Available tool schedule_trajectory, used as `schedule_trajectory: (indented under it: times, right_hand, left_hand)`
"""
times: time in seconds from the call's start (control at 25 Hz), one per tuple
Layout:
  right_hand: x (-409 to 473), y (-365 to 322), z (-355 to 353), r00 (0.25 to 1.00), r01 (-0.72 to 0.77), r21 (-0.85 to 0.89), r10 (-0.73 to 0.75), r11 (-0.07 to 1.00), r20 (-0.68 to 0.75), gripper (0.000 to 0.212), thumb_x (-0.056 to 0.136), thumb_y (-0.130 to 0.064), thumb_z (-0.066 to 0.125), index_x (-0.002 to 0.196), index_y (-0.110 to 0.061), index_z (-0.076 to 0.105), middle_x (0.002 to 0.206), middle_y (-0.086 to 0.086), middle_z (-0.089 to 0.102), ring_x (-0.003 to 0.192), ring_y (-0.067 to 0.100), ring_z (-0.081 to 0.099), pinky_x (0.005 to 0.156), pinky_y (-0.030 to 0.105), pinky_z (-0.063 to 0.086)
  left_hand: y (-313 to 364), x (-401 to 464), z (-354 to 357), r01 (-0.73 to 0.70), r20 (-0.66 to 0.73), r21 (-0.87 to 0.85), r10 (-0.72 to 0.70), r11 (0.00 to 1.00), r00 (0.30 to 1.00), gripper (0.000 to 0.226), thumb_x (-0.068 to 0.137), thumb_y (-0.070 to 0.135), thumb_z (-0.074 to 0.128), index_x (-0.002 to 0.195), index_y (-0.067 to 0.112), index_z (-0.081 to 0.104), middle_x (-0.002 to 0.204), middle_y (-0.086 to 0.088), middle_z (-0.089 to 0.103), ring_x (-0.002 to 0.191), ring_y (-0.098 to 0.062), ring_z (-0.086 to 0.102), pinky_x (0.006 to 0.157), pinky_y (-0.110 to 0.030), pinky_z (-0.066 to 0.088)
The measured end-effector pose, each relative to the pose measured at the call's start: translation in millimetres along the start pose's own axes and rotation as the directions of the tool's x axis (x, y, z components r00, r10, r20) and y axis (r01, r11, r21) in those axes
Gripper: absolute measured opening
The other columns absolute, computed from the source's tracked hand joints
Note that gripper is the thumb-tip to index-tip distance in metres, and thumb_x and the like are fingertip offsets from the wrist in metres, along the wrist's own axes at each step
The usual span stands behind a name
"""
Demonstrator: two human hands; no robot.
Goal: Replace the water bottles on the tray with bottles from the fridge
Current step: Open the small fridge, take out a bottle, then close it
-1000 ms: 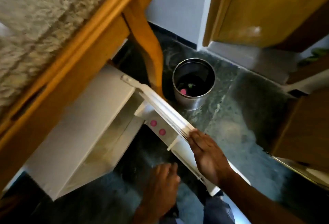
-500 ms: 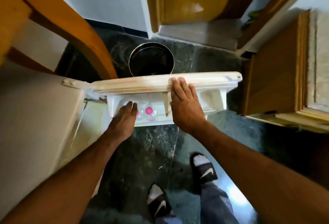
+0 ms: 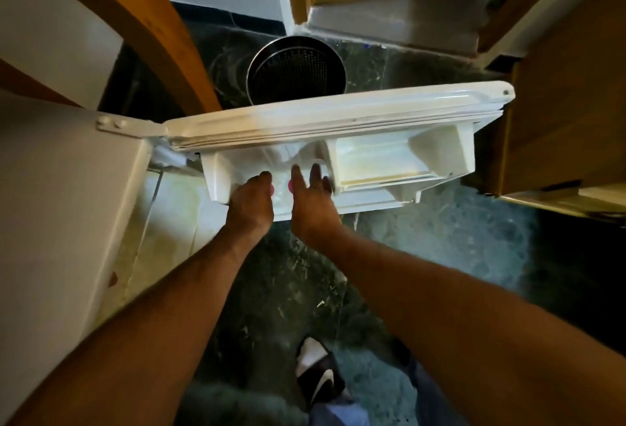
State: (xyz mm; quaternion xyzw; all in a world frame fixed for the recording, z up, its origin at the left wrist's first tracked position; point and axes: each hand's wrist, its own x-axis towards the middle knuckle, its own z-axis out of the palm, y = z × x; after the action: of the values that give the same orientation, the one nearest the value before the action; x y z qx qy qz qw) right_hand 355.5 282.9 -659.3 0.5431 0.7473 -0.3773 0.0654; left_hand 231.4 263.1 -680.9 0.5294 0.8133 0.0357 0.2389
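The white fridge door (image 3: 338, 114) stands open in front of me, its inner shelf (image 3: 216, 185) facing me. Two clear water bottles with pink caps (image 3: 290, 185) stand in the shelf's left compartment, mostly hidden by my hands. My left hand (image 3: 250, 198) is curled down over the left bottle top, and its fingers are out of sight. My right hand (image 3: 313, 198) reaches in just beside it, fingers stretched out and apart above the right bottle. The right compartment (image 3: 389, 161) of the shelf holds nothing. No tray is in view.
The white fridge body (image 3: 61, 188) is at my left. A round metal bin (image 3: 296, 70) stands on the dark stone floor behind the door. A curved wooden leg (image 3: 152, 29) rises at the left, and a wooden cabinet (image 3: 559, 104) stands close to the door's right end. My sandalled foot (image 3: 318, 375) is below.
My right hand has left the top edge of the door and dropped into the shelf next to my left hand. The door has swung wider open, and the view has moved closer.
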Motion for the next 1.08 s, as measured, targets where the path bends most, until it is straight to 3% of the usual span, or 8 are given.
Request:
schedule_trajectory:
  times: [0.16,0.52,0.64,0.72,0.76,0.88,0.96,1.08]
  right_hand:
    - [39,4,-4,0.998,-0.044,0.081,0.041,0.996,0.04,0.044,0.085,-0.001,0.062,0.127,-0.012,0.05,0.124,0.012,0.058,0.113,0.029,0.057,0.091,0.035,0.05]
    - [-131,-40,-140,0.955,0.257,0.095,-0.237,0.962,-0.177,0.027,0.088,-0.012,0.062,0.113,-0.02,0.056,0.105,0.0,0.067,0.086,0.022,0.065,0.071,0.033,0.054]
    - [-160,-58,-227,0.818,0.451,0.005,-0.411,0.893,-0.403,0.03,0.085,-0.016,0.063,0.112,-0.024,0.054,0.103,-0.001,0.07,0.075,0.021,0.067,0.063,0.033,0.055]
    - [-142,-65,-268,0.656,0.541,-0.265,-0.598,0.798,-0.461,0.037,0.075,-0.01,0.069,0.108,-0.022,0.056,0.102,0.003,0.07,0.071,0.024,0.066,0.059,0.032,0.051]
    - [-122,-67,-283,0.616,0.537,-0.423,-0.681,0.73,-0.395,0.042,0.072,-0.008,0.071,0.109,-0.021,0.057,0.106,0.006,0.069,0.077,0.028,0.067,0.059,0.034,0.052]
    - [-39,-66,-294,0.721,0.513,-0.722,-0.69,0.463,0.07,0.057,0.082,-0.018,0.067,0.134,-0.026,0.046,0.129,0.01,0.057,0.109,0.034,0.059,0.073,0.042,0.054]
    - [7,-58,-281,0.762,0.567,-0.767,-0.545,0.3,0.35,0.059,0.09,-0.021,0.056,0.144,-0.031,0.035,0.134,0.009,0.052,0.113,0.033,0.057,0.08,0.04,0.053]
    - [40,-47,-252,0.744,0.645,-0.723,-0.423,0.249,0.518,0.072,0.086,-0.007,0.05,0.147,-0.038,0.028,0.129,0.008,0.056,0.106,0.03,0.059,0.083,0.034,0.048]
  left_hand:
    - [-1,-7,-6,-0.012,0.001,-0.013,0.012,1.0,1.0,0.014,0.087,0.005,0.057,0.101,0.004,0.055,0.105,-0.02,0.067,0.095,-0.031,0.062,0.075,-0.032,0.047]
    - [65,-130,-161,0.016,-0.211,-0.1,-0.037,0.995,0.977,0.03,0.085,0.031,0.063,0.107,0.017,0.048,0.094,-0.007,0.068,0.079,-0.026,0.066,0.071,-0.036,0.057]
    - [88,-164,-208,0.079,-0.312,-0.286,-0.171,0.955,0.935,0.026,0.085,0.032,0.063,0.1,0.025,0.043,0.093,0.005,0.056,0.077,-0.017,0.058,0.068,-0.034,0.058]
    - [98,-174,-220,0.134,-0.34,-0.35,-0.259,0.927,0.904,0.026,0.086,0.031,0.062,0.101,0.023,0.043,0.097,0.001,0.059,0.082,-0.023,0.062,0.073,-0.041,0.059]
    - [103,-176,-221,0.177,-0.338,-0.365,-0.307,0.914,0.889,0.027,0.086,0.031,0.062,0.104,0.02,0.045,0.101,-0.005,0.063,0.087,-0.027,0.064,0.076,-0.045,0.059]
    - [111,-180,-215,0.32,-0.291,-0.398,-0.449,0.86,0.844,0.033,0.086,0.03,0.063,0.111,0.015,0.046,0.116,-0.014,0.064,0.1,-0.033,0.065,0.083,-0.048,0.059]
    - [111,-186,-210,0.388,-0.273,-0.423,-0.524,0.819,0.807,0.035,0.086,0.029,0.064,0.112,0.014,0.046,0.12,-0.015,0.063,0.102,-0.033,0.065,0.083,-0.044,0.059]
    - [106,-200,-201,0.431,-0.265,-0.464,-0.585,0.774,0.766,0.034,0.085,0.028,0.065,0.111,0.013,0.048,0.119,-0.016,0.065,0.1,-0.035,0.066,0.078,-0.04,0.058]
